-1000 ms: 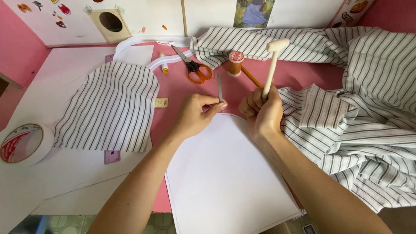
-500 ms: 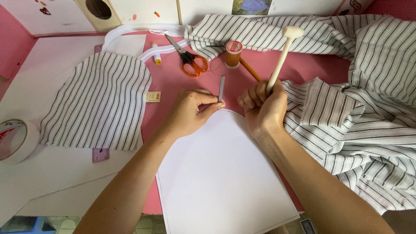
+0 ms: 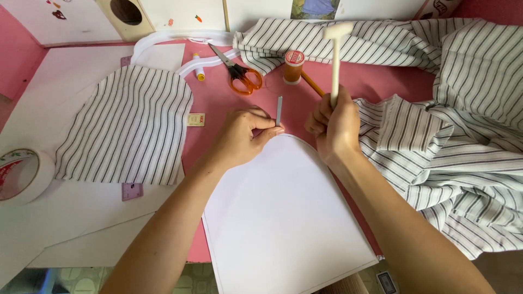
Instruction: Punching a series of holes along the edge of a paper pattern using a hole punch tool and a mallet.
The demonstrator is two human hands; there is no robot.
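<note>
My left hand point(image 3: 242, 136) pinches a thin grey metal punch point(image 3: 279, 110) and holds it upright at the rounded top edge of a white paper pattern point(image 3: 283, 212) on the pink table. My right hand point(image 3: 332, 128) grips the handle of a small cream mallet point(image 3: 336, 51), raised with its head above and to the right of the punch.
A cut striped fabric piece point(image 3: 128, 128) lies left on white paper. Striped cloth point(image 3: 452, 130) is heaped along the right and back. Orange-handled scissors point(image 3: 239, 73), an orange thread spool point(image 3: 294, 66), a small yellow-capped tube point(image 3: 199, 68) and a tape roll point(image 3: 19, 174) lie around.
The mallet swung from tilted right to nearly upright, its head closer above the punch. My left hand kept the punch in place. The view shifted slightly.
</note>
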